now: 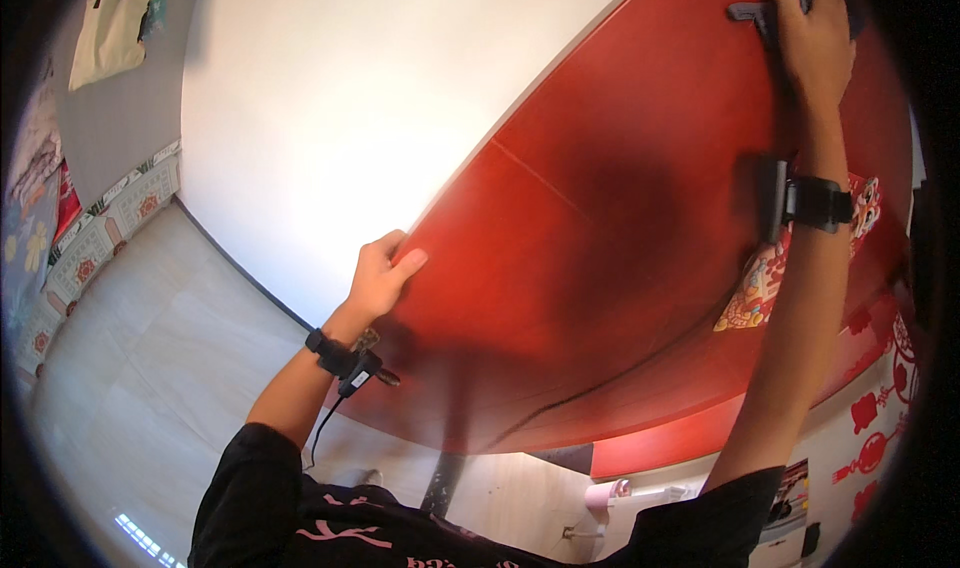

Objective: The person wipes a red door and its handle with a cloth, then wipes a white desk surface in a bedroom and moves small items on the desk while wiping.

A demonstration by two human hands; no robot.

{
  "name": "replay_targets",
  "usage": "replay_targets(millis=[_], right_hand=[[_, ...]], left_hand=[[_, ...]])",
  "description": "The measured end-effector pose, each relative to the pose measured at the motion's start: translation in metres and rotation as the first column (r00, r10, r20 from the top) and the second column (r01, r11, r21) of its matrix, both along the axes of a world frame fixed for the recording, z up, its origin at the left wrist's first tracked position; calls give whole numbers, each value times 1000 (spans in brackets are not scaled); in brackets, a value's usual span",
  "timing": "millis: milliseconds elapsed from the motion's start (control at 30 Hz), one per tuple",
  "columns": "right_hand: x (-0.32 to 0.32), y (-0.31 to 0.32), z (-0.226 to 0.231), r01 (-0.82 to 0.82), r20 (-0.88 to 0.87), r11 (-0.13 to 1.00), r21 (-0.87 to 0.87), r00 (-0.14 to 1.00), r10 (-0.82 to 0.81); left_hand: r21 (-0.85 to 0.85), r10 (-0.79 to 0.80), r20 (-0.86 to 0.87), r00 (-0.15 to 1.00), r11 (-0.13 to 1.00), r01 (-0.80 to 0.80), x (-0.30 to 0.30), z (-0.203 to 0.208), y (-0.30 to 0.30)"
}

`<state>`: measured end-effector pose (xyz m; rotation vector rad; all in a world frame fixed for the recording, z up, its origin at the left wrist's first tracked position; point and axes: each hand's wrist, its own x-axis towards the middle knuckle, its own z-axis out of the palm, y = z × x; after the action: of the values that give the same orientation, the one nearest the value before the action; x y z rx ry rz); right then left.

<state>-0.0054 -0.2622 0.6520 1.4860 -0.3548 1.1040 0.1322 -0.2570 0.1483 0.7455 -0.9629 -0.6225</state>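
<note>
Our hands are both at work on the red door panel [500, 298], which slants across the middle and right of the view. With our left hand [379, 278] we pinch its near edge, the thumb lying on the red face and the fingers curled over the side. Up at the top right, our right hand [820, 43] is closed over a dark cloth [765, 15], holding it against the panel; the fingertips run to the border of the view. Below that hand, a colourful printed sheet [752, 293] shows partly behind our forearm. We wear black straps [821, 204] on both wrists. Beyond the panel's edge stands a white wall [310, 118].
</note>
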Motion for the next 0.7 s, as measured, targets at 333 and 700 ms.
replay_targets(millis=[333, 700], right_hand=[[39, 14, -155, 189, -747, 965, 182, 664, 10], [-72, -1, 72, -77, 25, 979, 189, 997, 74]], left_hand=[[-29, 18, -51, 999, 999, -19, 11, -6, -6], [47, -15, -18, 1000, 999, 16, 4, 3, 3]])
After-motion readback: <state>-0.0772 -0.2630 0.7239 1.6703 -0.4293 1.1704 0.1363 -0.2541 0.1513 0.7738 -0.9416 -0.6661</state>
